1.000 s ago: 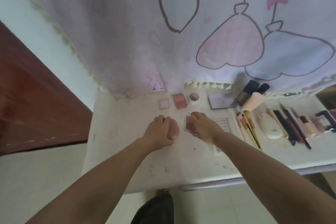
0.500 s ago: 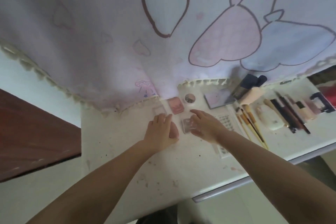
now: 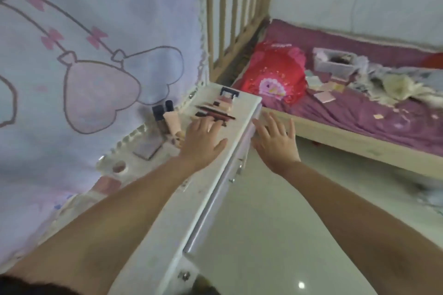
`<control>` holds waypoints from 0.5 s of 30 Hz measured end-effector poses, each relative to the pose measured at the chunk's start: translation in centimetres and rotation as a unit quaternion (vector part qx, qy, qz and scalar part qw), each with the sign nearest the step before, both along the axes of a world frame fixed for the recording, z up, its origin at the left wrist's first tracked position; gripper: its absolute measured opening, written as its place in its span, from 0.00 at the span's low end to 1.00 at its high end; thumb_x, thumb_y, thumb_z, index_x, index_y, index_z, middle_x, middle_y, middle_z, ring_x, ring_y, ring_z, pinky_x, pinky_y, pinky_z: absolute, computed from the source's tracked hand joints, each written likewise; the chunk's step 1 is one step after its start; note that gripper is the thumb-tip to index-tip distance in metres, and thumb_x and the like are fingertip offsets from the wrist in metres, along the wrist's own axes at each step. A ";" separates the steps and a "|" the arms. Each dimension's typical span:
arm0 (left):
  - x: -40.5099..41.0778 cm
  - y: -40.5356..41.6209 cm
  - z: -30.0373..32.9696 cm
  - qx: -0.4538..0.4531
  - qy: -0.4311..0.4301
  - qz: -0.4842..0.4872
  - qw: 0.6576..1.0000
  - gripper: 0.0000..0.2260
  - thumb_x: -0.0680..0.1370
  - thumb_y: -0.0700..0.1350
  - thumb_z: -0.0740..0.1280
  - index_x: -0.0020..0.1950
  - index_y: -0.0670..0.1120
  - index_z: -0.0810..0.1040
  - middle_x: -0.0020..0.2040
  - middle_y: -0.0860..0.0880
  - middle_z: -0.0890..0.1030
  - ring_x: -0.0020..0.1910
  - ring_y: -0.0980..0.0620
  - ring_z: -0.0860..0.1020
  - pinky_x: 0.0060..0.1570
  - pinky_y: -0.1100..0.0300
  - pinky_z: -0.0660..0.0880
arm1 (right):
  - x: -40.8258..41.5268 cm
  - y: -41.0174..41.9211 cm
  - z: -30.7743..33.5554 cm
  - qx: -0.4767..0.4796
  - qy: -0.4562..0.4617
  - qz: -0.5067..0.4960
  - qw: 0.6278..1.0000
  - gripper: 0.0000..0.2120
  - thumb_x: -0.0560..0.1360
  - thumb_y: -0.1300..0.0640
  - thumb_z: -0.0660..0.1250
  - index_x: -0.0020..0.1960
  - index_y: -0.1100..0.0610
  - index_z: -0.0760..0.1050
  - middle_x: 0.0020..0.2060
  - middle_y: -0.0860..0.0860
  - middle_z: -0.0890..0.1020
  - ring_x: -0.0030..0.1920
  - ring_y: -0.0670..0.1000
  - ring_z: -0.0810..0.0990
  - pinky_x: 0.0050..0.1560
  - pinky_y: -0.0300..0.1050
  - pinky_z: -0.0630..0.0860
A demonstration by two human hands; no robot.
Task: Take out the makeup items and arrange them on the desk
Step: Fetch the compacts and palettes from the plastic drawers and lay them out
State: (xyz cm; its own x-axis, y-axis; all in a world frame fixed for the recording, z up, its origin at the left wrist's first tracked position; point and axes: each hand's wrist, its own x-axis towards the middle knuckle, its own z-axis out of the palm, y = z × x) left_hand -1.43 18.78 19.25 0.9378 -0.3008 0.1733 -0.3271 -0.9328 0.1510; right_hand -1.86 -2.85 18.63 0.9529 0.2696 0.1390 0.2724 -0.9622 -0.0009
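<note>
Makeup items lie in a row along the white desk [image 3: 211, 175]: pencils and lipsticks [image 3: 215, 112] at the far end, a peach tube [image 3: 173, 122], dark bottles [image 3: 159, 112], a lilac palette [image 3: 149, 148], a small round pot [image 3: 119, 166] and a pink compact [image 3: 106, 184]. My left hand [image 3: 203, 140] hovers flat over the desk with fingers straight, near the pencils, and holds nothing. My right hand [image 3: 275, 142] is spread open in the air just past the desk's front edge, empty. A clear box [image 3: 334, 64] sits on the bed with more small items around it.
A cartoon-print cloth [image 3: 96, 55] hangs behind the desk. To the right stands a bed with a purple sheet [image 3: 359, 108], a wooden headboard [image 3: 235, 12], a red pillow [image 3: 275, 74] and scattered clothes and cards. Shiny white floor [image 3: 287, 223] lies between desk and bed.
The view has swung right toward the bed. Both hands have left the small compacts on the desk and moved right; the right hand is now off the desk's edge.
</note>
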 end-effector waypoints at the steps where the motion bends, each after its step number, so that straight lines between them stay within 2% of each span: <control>1: -0.1 -3.2 0.1 0.010 0.004 -0.033 0.999 0.25 0.73 0.57 0.55 0.60 0.42 0.77 0.54 0.40 0.77 0.52 0.38 0.77 0.53 0.48 0.74 | -1.7 -3.3 0.2 0.004 0.006 -0.038 0.999 0.27 0.77 0.45 0.46 0.72 0.53 0.64 0.73 0.57 0.64 0.74 0.58 0.61 0.70 0.67 0.50; 3: -1.5 -10.1 0.1 0.013 0.013 -0.094 0.995 0.25 0.73 0.57 0.56 0.58 0.40 0.78 0.53 0.39 0.78 0.51 0.38 0.78 0.52 0.48 0.75 | -6.1 -10.0 0.1 0.013 0.006 -0.105 0.994 0.26 0.76 0.46 0.49 0.70 0.54 0.66 0.71 0.58 0.66 0.73 0.58 0.63 0.69 0.69 0.53; 6: -6.2 -20.9 -0.3 -0.002 0.025 -0.176 0.984 0.30 0.73 0.59 0.51 0.63 0.40 0.75 0.58 0.39 0.76 0.56 0.38 0.75 0.58 0.46 0.70 | -14.8 -19.6 -0.6 0.031 0.024 -0.200 0.979 0.25 0.79 0.46 0.52 0.74 0.51 0.61 0.75 0.55 0.60 0.75 0.56 0.56 0.71 0.66 0.47; 10: -15.6 -34.8 -1.7 0.028 0.038 -0.301 0.953 0.37 0.70 0.62 0.41 0.70 0.43 0.67 0.67 0.41 0.69 0.65 0.41 0.66 0.65 0.50 0.61 | -29.2 -30.2 -2.2 0.032 0.072 -0.327 0.942 0.32 0.75 0.40 0.38 0.75 0.50 0.59 0.76 0.53 0.57 0.76 0.54 0.53 0.72 0.64 0.43; 12: -20.7 -41.3 -2.6 0.055 0.046 -0.359 0.931 0.39 0.69 0.63 0.38 0.72 0.46 0.64 0.69 0.43 0.66 0.68 0.43 0.64 0.67 0.52 0.59 | -36.7 -34.5 -3.3 0.046 0.084 -0.391 0.915 0.36 0.73 0.39 0.34 0.75 0.49 0.57 0.76 0.52 0.56 0.77 0.53 0.52 0.72 0.62 0.41; 13: -23.3 -44.4 -2.9 0.067 0.053 -0.384 0.920 0.38 0.70 0.63 0.39 0.73 0.47 0.63 0.70 0.43 0.65 0.69 0.44 0.63 0.68 0.52 0.58 | -40.4 -36.5 -3.7 0.052 0.085 -0.424 0.900 0.36 0.72 0.38 0.33 0.76 0.48 0.56 0.76 0.52 0.56 0.77 0.52 0.51 0.72 0.62 0.40; 15: -28.3 -50.1 -3.5 0.084 0.062 -0.432 0.896 0.30 0.77 0.62 0.47 0.74 0.48 0.61 0.72 0.44 0.63 0.71 0.45 0.60 0.69 0.53 0.55 | -47.1 -39.9 -4.3 0.051 0.095 -0.487 0.866 0.36 0.72 0.38 0.33 0.76 0.48 0.54 0.77 0.51 0.54 0.77 0.52 0.50 0.73 0.62 0.40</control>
State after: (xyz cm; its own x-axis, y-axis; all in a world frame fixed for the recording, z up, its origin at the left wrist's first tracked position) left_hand -29.76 -31.36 15.77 0.3513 -0.9357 -0.0320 -0.9283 -0.3526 0.1184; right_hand -48.97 -42.71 14.32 0.7291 -0.6808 -0.0707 -0.6843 -0.7271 -0.0558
